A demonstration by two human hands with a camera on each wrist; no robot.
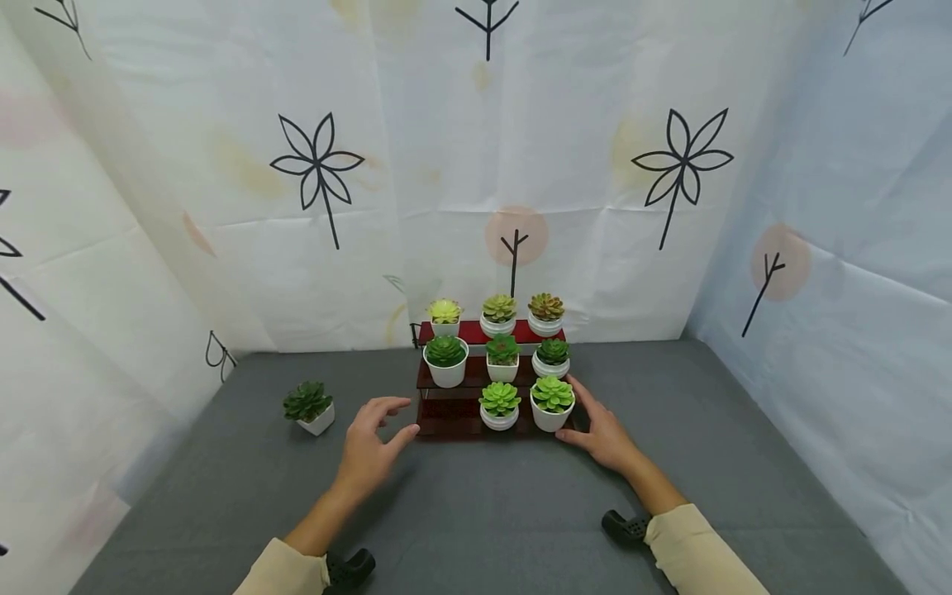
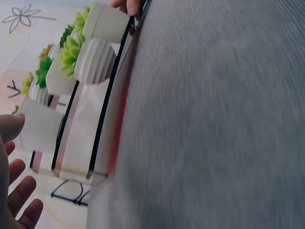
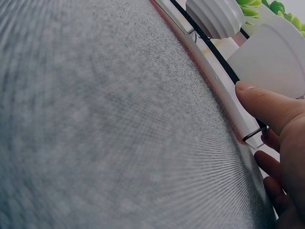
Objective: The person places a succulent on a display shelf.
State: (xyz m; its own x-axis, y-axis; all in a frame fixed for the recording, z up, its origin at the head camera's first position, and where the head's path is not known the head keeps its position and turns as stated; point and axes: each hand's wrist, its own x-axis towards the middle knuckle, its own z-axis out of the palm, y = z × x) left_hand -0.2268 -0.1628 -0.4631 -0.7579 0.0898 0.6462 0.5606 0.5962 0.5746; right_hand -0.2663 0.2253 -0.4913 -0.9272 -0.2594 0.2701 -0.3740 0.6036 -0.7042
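Observation:
A dark red three-tier plant stand (image 1: 451, 419) carries several small artificial succulents in white pots. Three stand on the top tier, three on the middle one and two on the bottom one, whose left end is bare. My right hand (image 1: 608, 438) grips the stand's right front corner, thumb at the front edge and fingers along the side, close beside the bottom right succulent (image 1: 552, 395). In the right wrist view the thumb (image 3: 267, 102) touches the black shelf edge. My left hand (image 1: 372, 446) is just left of the stand, fingers spread and bent slightly, holding nothing.
A dark green succulent (image 1: 307, 403) in a white pot leans tilted on the grey tabletop (image 1: 476, 512), left of my left hand. White cloth walls (image 1: 446, 157) with printed plants enclose the table at the back and sides. Black straps (image 1: 625, 526) sit at both wrists.

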